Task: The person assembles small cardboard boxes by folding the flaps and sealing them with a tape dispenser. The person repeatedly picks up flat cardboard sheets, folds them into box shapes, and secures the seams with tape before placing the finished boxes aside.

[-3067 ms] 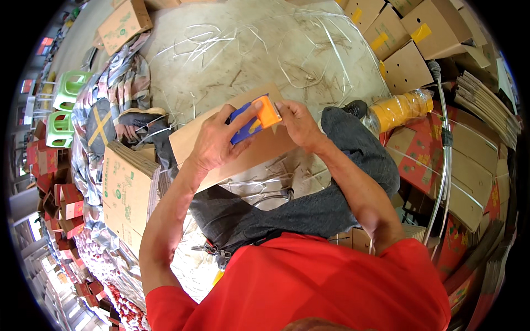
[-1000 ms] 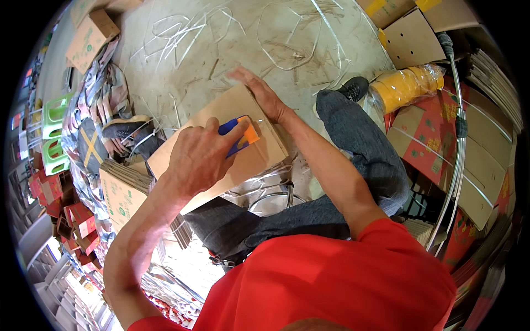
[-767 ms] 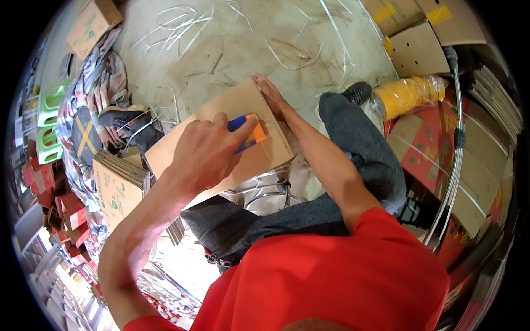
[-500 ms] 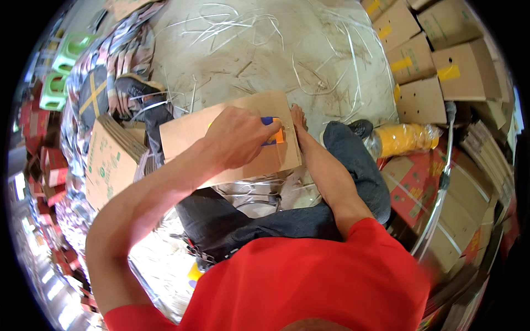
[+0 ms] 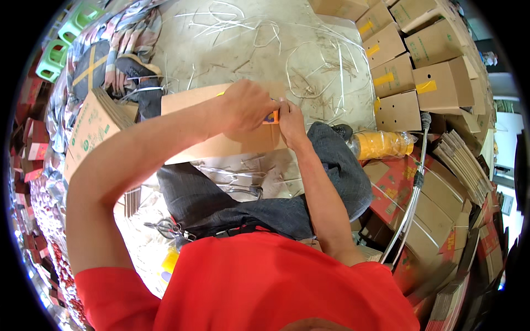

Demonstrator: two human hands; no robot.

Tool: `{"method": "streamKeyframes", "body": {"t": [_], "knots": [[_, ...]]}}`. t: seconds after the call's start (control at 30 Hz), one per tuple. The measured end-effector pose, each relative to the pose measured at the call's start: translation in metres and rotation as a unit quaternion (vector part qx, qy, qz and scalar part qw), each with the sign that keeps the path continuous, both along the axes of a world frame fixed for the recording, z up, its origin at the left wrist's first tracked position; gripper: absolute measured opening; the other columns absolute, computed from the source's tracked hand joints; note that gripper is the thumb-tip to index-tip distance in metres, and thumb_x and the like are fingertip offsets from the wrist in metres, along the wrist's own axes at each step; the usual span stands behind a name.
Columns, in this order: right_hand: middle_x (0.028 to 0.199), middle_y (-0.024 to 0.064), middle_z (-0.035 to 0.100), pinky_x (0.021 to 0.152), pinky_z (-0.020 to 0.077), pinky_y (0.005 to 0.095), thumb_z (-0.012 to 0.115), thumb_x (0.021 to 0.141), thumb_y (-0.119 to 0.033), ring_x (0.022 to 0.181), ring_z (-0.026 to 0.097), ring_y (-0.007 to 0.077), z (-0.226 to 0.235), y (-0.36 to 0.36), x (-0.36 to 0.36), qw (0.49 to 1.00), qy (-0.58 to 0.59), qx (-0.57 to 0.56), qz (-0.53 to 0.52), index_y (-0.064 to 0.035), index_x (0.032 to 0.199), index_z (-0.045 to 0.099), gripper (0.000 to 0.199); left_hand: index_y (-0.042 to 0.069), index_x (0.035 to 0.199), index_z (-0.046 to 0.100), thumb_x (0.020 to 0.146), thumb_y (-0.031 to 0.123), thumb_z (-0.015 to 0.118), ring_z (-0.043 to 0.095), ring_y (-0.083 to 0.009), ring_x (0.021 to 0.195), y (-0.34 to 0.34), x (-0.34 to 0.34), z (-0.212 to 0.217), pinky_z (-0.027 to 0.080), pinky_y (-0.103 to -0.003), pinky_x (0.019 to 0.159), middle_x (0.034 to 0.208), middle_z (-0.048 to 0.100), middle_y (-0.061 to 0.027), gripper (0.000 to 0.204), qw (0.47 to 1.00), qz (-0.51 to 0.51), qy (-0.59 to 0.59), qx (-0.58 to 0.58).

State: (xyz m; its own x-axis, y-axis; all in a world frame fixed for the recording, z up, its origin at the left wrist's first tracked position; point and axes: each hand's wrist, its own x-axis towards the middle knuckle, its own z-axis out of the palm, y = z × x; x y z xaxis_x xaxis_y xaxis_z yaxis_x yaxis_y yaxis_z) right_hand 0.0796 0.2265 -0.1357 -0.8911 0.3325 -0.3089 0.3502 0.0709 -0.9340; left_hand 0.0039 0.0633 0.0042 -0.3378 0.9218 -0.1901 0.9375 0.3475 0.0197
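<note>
A brown cardboard box (image 5: pixel 221 146) lies before me, partly covered by my left forearm. My left hand (image 5: pixel 247 106) is closed around an orange and blue tape dispenser (image 5: pixel 271 117) above the box's right part; most of the tool is hidden by the hand. A bit of yellow tape (image 5: pixel 222 93) shows behind that hand. My right hand (image 5: pixel 291 122) is at the right edge of the box, its fingertips drawn together against the dispenser's end. What those fingers pinch, if anything, is hidden.
Stacked cartons (image 5: pixel 441 85) stand at the right, beside wrapped yellow tape rolls (image 5: pixel 383 144) and a metal pole (image 5: pixel 411 204). Flattened cartons (image 5: pixel 91 132) lean at the left. White straps (image 5: pixel 221 19) litter the floor. Scissors (image 5: pixel 165 226) lie near my left hip.
My right hand has come up from the box's right side to the dispenser. The left hand and dispenser have shifted slightly up in the picture, and the view has turned somewhat.
</note>
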Motion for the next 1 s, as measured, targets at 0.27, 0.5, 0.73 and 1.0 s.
{"method": "streamKeyframes", "body": {"t": [0.27,0.5,0.73,1.0], "knots": [[0.084,0.0270,0.067,0.076,0.0493,0.0477,0.052,0.106,-0.034,0.077,0.062,0.0400,0.013,-0.009,0.008,0.978,0.044,0.206,0.011,0.0040,0.097,0.068,0.042,0.017,0.100,0.074,0.087,0.019,0.070,0.075,-0.0300,0.082,-0.022,-0.008,0.000,0.056,-0.043,0.068,0.081,0.075,-0.0078,0.014,1.000,-0.023,-0.003,-0.006],[0.096,0.0235,0.072,0.085,0.0504,0.0399,0.053,0.107,-0.035,0.086,0.064,0.0280,0.009,-0.002,0.006,0.987,-0.001,0.163,0.011,0.0077,0.111,0.069,0.046,0.022,0.109,0.073,0.087,0.016,0.071,0.074,-0.0304,0.082,-0.146,-0.018,0.024,0.056,-0.044,0.070,0.079,0.073,-0.0082,0.023,0.996,0.059,0.003,-0.073],[0.101,0.0130,0.072,0.086,0.0494,0.0349,0.052,0.110,-0.034,0.091,0.061,0.0184,0.023,-0.008,0.004,0.997,-0.011,0.072,0.016,0.0090,0.114,0.068,0.046,0.035,0.136,0.061,0.078,0.017,0.087,0.074,-0.0304,0.082,-0.264,-0.014,0.030,0.056,-0.043,0.068,0.084,0.071,-0.0077,0.066,0.993,0.086,0.060,-0.063],[0.103,0.0083,0.072,0.087,0.0503,0.0330,0.046,0.113,-0.038,0.093,0.061,0.0154,0.015,-0.001,0.006,0.993,-0.012,0.115,0.040,0.0075,0.116,0.069,0.051,0.049,0.159,0.036,0.085,0.020,0.084,0.068,-0.0326,0.083,-0.324,-0.021,-0.010,0.054,-0.046,0.074,0.103,0.058,-0.0110,0.093,0.987,0.129,-0.094,-0.001]]}}
